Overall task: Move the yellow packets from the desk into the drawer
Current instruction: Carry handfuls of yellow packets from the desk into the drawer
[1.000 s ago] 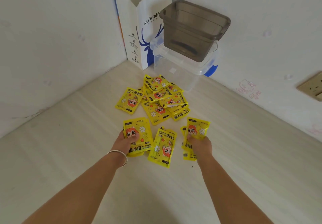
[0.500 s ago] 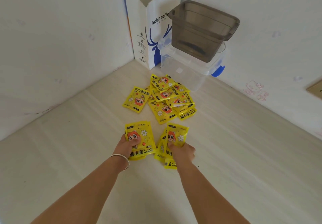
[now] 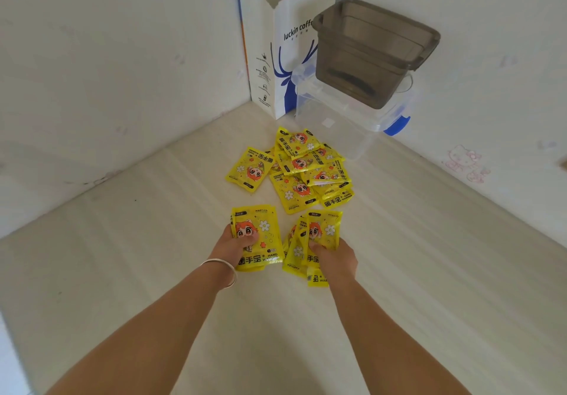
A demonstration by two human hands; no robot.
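Gripping a stack of yellow packets [image 3: 257,238] with the thumb on top, the left hand [image 3: 234,249] sits beside the right hand [image 3: 333,259], which clutches its own fanned bunch of packets [image 3: 316,241]. Both bunches lie on the pale tabletop [image 3: 429,272]. Further toward the far corner lies a loose heap of packets [image 3: 294,173], just before a clear tub [image 3: 343,124] bearing a grey bin [image 3: 374,54], with a paper bag [image 3: 282,57] alongside.

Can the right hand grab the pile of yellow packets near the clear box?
Probably not yet: the right hand already grips packets. The pile lies uncovered on the desk just ahead, so the path looks free.
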